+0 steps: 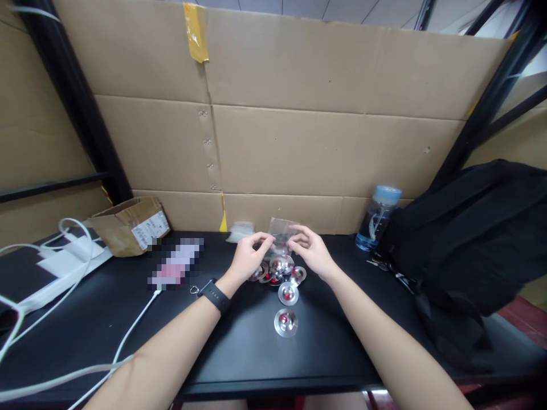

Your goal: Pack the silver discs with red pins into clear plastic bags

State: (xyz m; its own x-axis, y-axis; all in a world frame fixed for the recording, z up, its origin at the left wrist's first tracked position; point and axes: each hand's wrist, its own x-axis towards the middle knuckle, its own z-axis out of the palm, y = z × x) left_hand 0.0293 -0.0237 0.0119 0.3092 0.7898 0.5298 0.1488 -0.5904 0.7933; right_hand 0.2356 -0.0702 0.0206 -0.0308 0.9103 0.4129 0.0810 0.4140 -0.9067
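Note:
Between my two hands a small clear plastic bag (282,228) stands up over the black table. My left hand (252,256) pinches its left edge with thumb and forefinger. On the other side, my right hand (313,250) grips the right edge, fingers curled. Just below the bag lies a cluster of shiny round metal discs with red centres (277,278), partly hidden by the left hand. Nearer to me, one disc (288,294) and another single disc (286,323) lie flat on the table. A dark watch band circles my left wrist.
Behind my left hand lies a stack of clear bags (240,231). To the left are a phone (177,263) on a white cable, a cardboard box (130,226) and a white power strip (70,270). A blue-lidded bottle (378,219) and black backpack (465,228) stand right. Cardboard (290,154) walls the back.

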